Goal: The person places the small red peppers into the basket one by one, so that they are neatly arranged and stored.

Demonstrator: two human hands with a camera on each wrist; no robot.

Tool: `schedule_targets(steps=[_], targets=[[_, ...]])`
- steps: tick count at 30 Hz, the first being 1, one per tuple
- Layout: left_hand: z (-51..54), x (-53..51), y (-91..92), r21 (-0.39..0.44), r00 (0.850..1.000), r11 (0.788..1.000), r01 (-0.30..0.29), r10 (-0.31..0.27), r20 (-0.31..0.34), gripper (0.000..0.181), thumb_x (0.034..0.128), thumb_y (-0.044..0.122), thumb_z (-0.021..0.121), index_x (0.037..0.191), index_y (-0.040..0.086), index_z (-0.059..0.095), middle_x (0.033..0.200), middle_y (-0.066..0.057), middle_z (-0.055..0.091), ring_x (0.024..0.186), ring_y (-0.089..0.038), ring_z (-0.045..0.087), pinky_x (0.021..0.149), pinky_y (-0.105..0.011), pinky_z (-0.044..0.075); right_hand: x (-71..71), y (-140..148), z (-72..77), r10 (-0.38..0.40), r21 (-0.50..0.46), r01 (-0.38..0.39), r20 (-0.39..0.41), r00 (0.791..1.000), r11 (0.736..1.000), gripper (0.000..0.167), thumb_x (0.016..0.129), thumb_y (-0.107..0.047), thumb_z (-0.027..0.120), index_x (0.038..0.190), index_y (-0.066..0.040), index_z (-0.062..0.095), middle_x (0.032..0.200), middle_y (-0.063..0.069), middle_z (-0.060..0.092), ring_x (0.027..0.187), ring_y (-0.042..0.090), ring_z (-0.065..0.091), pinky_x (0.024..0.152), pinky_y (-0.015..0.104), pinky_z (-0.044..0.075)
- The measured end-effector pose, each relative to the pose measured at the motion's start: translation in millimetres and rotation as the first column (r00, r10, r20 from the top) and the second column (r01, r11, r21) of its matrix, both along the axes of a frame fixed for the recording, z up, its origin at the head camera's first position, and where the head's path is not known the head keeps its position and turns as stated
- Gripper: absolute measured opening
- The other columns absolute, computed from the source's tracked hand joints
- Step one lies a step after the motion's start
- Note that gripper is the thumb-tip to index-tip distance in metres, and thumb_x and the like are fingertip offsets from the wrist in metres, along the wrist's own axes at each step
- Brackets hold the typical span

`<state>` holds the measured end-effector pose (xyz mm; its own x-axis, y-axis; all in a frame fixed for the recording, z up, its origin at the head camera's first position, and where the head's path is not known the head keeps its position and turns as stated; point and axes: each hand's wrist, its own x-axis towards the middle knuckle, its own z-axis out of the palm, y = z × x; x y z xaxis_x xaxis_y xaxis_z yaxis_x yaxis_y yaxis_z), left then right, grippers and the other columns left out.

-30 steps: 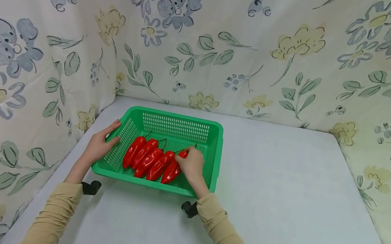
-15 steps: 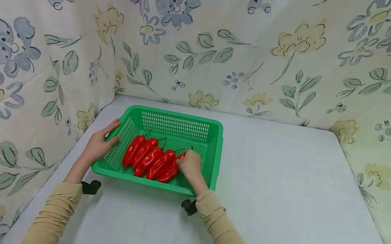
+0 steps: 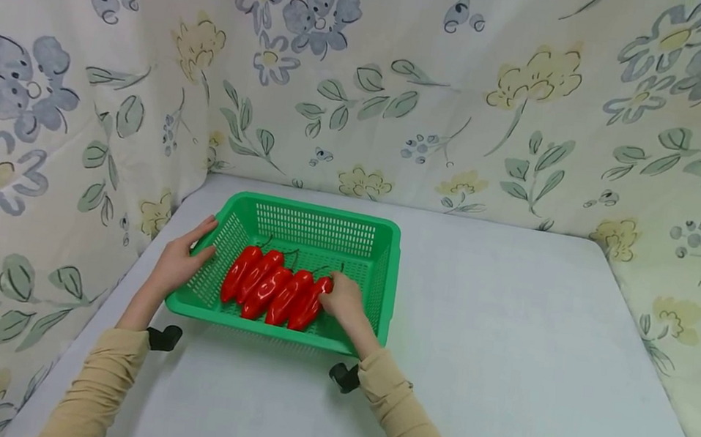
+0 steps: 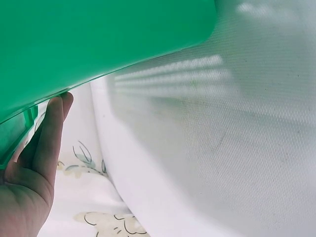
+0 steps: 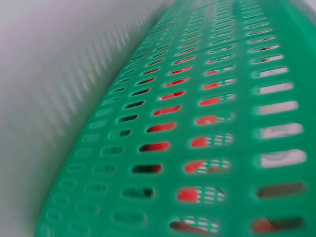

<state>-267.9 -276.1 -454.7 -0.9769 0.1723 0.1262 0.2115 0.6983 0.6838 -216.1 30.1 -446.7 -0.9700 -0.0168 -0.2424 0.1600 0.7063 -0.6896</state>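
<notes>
A green plastic basket [image 3: 325, 208] with slotted walls holds several glossy red peppers [image 3: 264, 293] laid side by side, their stems toward the far wall. My left hand [image 3: 177, 261] grips the basket's left rim, with the thumb over the inner side. In the left wrist view, the left hand's fingers [image 4: 49, 133] lie against the green rim. Inside the basket, my right hand [image 3: 345, 299] holds the rightmost pepper [image 3: 306, 310] near its stem end. Its fingertips are partly hidden. The right wrist view shows the basket's slotted wall [image 5: 237, 128], with red showing through the slots.
The basket stands on the left part of a white table [image 3: 507, 342]. A flower-printed cloth [image 3: 444, 113] hangs behind the table and along its sides. Black camera mounts [image 3: 165, 337] sit at both wrists, close to the basket's front side.
The rightmost pepper has shifted slightly toward the front, its stem end lower, beside its neighbour. My right hand has moved a little nearer with it. The left hand has stayed on the rim.
</notes>
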Motion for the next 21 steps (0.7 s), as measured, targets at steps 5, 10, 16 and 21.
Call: schedule_targets(steps=[5, 10, 16, 21], targets=[[-2.3, -0.6, 0.8, 0.010, 1.000, 1.000, 0.010, -0.010, -0.001, 0.054, 0.0973, 0.017, 0.052, 0.148, 0.010, 0.034, 0.157, -0.006, 0.025, 0.141, -0.040, 0.025, 0.108, -0.061, 0.030, 17.0, 11.6, 8.7, 0.018, -0.065, -0.020, -0.038, 0.999, 0.998, 0.052, 0.091, -0.016, 0.059, 0.138, -0.001, 0.046, 0.136, 0.019, 0.053, 0.087, 0.026, 0.060, 0.061, 0.030, 0.047], [-3.2, 2.7, -1.8, 0.012, 1.000, 1.000, 0.001, -0.001, 0.004, 0.054, 0.0975, 0.017, 0.052, 0.148, 0.010, 0.034, 0.157, -0.006, 0.025, 0.142, -0.040, 0.024, 0.108, -0.061, 0.029, 35.7, 27.8, 22.3, 0.017, -0.197, -0.049, -0.161, 0.987, 0.979, 0.044, 0.094, -0.023, 0.056, 0.135, -0.008, 0.051, 0.132, 0.017, 0.058, 0.108, 0.035, 0.062, 0.081, 0.043, 0.055], [-2.3, 4.2, -5.1, 0.009, 1.000, 1.000, -0.019, 0.019, 0.016, 0.054, 0.0973, 0.018, 0.052, 0.148, 0.011, 0.034, 0.157, -0.005, 0.025, 0.142, -0.040, 0.025, 0.107, -0.061, 0.030, 55.1, 53.6, 38.4, -0.062, -0.379, -0.041, -0.255, 0.965, 0.925, 0.034, 0.096, -0.023, 0.055, 0.128, -0.013, 0.059, 0.121, 0.011, 0.065, 0.107, 0.031, 0.064, 0.088, 0.043, 0.054], [-2.5, 3.9, -7.3, -0.023, 0.999, 0.999, -0.035, 0.034, -0.026, 0.052, 0.0977, 0.021, 0.051, 0.146, 0.011, 0.037, 0.156, -0.005, 0.029, 0.135, -0.039, 0.038, 0.099, -0.051, 0.044, 67.4, 78.5, 44.9, -0.133, -0.491, -0.006, -0.247, 0.960, 0.871, 0.031, 0.096, -0.024, 0.055, 0.125, -0.014, 0.061, 0.120, 0.009, 0.066, 0.105, 0.024, 0.066, 0.091, 0.039, 0.053]])
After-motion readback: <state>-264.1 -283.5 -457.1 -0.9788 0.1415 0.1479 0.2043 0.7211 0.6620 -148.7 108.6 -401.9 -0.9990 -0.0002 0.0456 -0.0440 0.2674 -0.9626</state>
